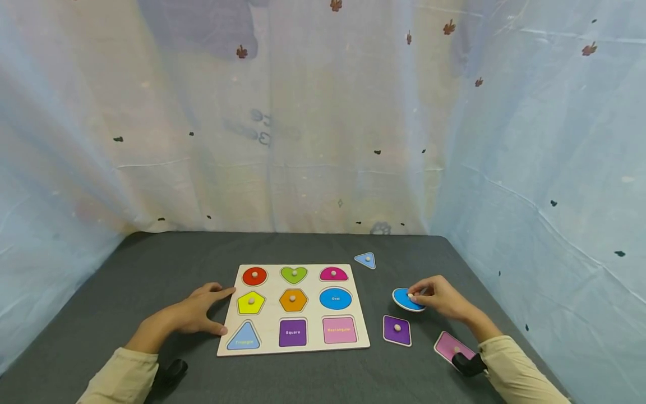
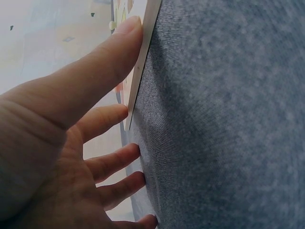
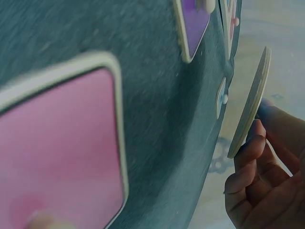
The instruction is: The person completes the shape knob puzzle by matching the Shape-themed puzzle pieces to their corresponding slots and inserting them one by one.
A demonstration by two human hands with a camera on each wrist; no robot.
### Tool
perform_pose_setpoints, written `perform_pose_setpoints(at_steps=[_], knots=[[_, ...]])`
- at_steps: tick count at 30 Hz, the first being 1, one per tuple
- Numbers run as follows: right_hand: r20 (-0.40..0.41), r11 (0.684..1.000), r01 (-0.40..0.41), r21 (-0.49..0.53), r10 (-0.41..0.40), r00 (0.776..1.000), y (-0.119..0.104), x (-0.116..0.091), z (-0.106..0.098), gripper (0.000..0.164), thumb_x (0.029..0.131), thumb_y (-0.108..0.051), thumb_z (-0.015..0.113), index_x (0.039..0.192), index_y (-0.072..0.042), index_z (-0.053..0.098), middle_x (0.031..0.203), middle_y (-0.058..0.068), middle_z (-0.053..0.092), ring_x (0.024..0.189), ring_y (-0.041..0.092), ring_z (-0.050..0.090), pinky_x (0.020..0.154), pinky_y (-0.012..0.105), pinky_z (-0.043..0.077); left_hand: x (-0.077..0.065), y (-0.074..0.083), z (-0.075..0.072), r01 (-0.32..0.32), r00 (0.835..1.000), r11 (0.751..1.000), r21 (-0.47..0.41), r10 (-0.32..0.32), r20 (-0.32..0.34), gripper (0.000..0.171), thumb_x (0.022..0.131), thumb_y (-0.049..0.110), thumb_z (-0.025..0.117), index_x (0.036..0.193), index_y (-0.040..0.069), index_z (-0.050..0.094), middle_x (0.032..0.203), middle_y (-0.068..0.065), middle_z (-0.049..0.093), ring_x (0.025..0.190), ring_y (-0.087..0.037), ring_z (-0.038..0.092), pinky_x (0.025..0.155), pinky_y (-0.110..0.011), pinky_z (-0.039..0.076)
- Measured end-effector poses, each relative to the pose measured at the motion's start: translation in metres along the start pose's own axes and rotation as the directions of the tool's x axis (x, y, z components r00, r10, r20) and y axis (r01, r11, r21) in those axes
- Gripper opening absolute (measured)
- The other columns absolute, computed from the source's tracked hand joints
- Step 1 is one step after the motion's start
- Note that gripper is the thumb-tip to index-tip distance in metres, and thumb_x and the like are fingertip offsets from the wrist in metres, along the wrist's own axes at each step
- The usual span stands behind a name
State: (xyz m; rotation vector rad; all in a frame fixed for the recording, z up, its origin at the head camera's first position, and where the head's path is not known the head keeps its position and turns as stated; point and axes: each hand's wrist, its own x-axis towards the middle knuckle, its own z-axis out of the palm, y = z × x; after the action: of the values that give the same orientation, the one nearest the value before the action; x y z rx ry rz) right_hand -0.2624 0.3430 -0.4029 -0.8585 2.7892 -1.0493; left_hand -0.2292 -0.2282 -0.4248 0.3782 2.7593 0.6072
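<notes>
Between spread left hand point(image 1: 202, 310) and right hand point(image 1: 443, 297) pinching the oval piece point(image 1: 402, 298), the board point(image 1: 313, 315).

Right wrist view: pink rectangle point(image 3: 71, 143) cut off, knob point(image 3: 46, 223) blurred. Left wrist view: board point(image 2: 131, 88) cropped at top.

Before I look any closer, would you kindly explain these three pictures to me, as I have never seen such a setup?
There is no machine: a person works bare-handed. The wide picture is taken from the person's head, looking forward and down; the other two from the left and right wrists. On the dark grey cloth surface lies a pale wooden puzzle board holding five coloured knobbed pieces. To its right lie a light blue triangular piece, a purple square piece and a pink rectangular piece. The left hand touches the board's edge with thumb and finger, while the right hand pinches a blue oval piece, raised off the cloth.
</notes>
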Motion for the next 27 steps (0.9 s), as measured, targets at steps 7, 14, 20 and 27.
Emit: perform_pose_setpoints(at_steps=[7, 14, 20, 27], knots=[[-0.006, 1.000, 0.008, -0.004, -0.008, 1.000, -0.014, 0.016, 0.005, 0.017, 0.095, -0.009, 0.069, 0.105, 0.002, 0.076, 0.089, 0.012, 0.070, 0.062, 0.002, 0.046, 0.055, 0.020, 0.038, 0.001, 0.000, 0.000, -0.010, 1.000, 1.000, -0.007, 0.010, 0.001, 0.102, 0.074, 0.041, 0.089, 0.156, 0.008, 0.038, 0.150, -0.031, 0.034, 0.134, -0.053, 0.036, 0.104, -0.073, 0.034], [0.019, 1.000, 0.001, 0.026, -0.001, 1.000, -0.031, 0.038, 0.019, 0.015, 0.094, -0.009, 0.070, 0.101, 0.003, 0.076, 0.085, 0.011, 0.068, 0.059, 0.005, 0.045, 0.054, 0.020, 0.037, 0.002, -0.003, 0.000, -0.023, 1.000, 1.000, -0.012, 0.023, 0.008, 0.102, 0.074, 0.041, 0.089, 0.156, 0.007, 0.038, 0.150, -0.031, 0.034, 0.134, -0.053, 0.035, 0.104, -0.073, 0.034], [0.052, 0.999, 0.009, 0.031, -0.010, 0.999, -0.040, 0.063, 0.037, 0.013, 0.095, -0.010, 0.070, 0.100, 0.001, 0.076, 0.084, 0.010, 0.068, 0.061, 0.007, 0.047, 0.055, 0.020, 0.039, 0.002, -0.002, -0.002, -0.015, 1.000, 1.000, -0.006, 0.015, -0.002, 0.102, 0.074, 0.043, 0.089, 0.156, 0.008, 0.038, 0.149, -0.031, 0.035, 0.132, -0.052, 0.036, 0.103, -0.073, 0.035], [0.088, 0.999, 0.015, 0.047, -0.020, 0.996, -0.051, 0.085, 0.065, 0.013, 0.095, -0.007, 0.069, 0.099, 0.003, 0.075, 0.083, 0.009, 0.067, 0.063, 0.009, 0.049, 0.058, 0.019, 0.042, 0.000, -0.001, -0.002, -0.022, 1.000, 1.000, -0.010, 0.022, 0.002, 0.102, 0.074, 0.042, 0.089, 0.156, 0.008, 0.038, 0.148, -0.030, 0.036, 0.132, -0.052, 0.037, 0.103, -0.073, 0.035]])
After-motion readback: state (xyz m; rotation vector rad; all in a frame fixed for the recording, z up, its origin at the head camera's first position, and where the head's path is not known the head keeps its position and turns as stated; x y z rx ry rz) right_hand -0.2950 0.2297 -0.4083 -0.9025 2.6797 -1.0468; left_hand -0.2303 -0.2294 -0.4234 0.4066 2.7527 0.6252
